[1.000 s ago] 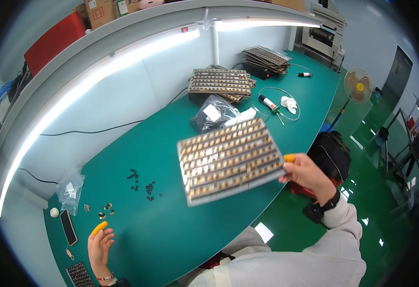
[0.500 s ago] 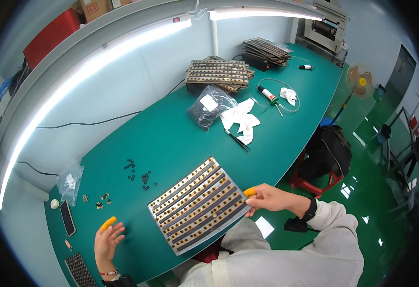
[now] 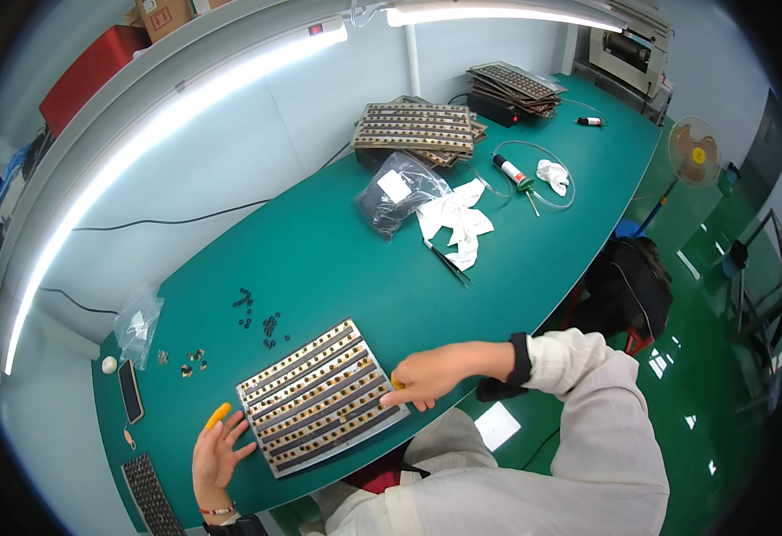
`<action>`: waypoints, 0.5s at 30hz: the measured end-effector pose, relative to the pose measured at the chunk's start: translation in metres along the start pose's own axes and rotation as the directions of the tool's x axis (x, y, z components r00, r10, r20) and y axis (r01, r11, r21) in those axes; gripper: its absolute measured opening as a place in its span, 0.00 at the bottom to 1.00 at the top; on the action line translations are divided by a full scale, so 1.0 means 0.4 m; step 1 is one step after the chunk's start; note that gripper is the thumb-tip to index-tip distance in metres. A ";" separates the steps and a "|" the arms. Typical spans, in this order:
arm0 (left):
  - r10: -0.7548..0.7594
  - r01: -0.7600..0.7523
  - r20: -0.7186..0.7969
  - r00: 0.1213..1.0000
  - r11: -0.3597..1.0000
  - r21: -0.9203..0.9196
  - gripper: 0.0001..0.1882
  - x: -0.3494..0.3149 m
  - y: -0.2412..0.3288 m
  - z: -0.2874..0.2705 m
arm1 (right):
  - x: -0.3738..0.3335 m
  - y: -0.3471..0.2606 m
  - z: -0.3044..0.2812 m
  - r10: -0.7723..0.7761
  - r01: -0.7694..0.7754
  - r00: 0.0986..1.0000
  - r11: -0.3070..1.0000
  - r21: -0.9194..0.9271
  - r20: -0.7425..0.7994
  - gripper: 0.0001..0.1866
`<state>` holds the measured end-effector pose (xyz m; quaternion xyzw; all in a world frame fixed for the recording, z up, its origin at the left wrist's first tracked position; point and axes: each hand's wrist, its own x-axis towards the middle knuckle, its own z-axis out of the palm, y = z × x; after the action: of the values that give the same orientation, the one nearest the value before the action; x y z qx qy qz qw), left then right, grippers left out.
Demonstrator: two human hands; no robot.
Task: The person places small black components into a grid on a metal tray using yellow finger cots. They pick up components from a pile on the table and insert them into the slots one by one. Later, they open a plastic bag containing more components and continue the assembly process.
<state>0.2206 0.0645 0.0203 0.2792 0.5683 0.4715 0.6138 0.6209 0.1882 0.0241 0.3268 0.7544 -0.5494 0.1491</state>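
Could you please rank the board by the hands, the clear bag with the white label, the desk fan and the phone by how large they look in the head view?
1. Board, plainly largest, though nearest the camera.
2. Clear bag.
3. Desk fan and phone: too alike, and at different distances, to rank.

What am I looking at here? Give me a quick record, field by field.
surface: green table
main thing: flat panel with rows of small parts, lying near the front edge
right hand: on the panel's right edge, orange cot on one finger
left hand: open, at the panel's left edge, orange cot on one finger
nearby: loose black bits, phone, bag, panel stacks
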 end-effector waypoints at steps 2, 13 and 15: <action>0.005 -0.004 -0.027 1.000 0.999 0.032 0.24 -0.008 -0.010 0.008 | 0.013 -0.012 -0.038 -0.036 0.025 0.996 0.990 -0.136 -0.076 0.31; -0.013 0.030 -0.143 0.990 0.993 0.118 0.25 -0.008 -0.009 0.016 | 0.166 0.022 -0.253 -0.061 0.045 0.990 0.991 -0.125 -0.125 0.27; -0.010 0.031 -0.151 0.988 0.991 0.133 0.25 0.000 -0.009 0.026 | 0.181 0.017 -0.246 -0.065 0.053 0.992 0.992 -0.113 -0.104 0.28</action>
<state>0.2317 0.0652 0.0194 0.2779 0.6465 0.4453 0.5537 0.5849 0.3044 0.0113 0.3249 0.7998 -0.4927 0.1097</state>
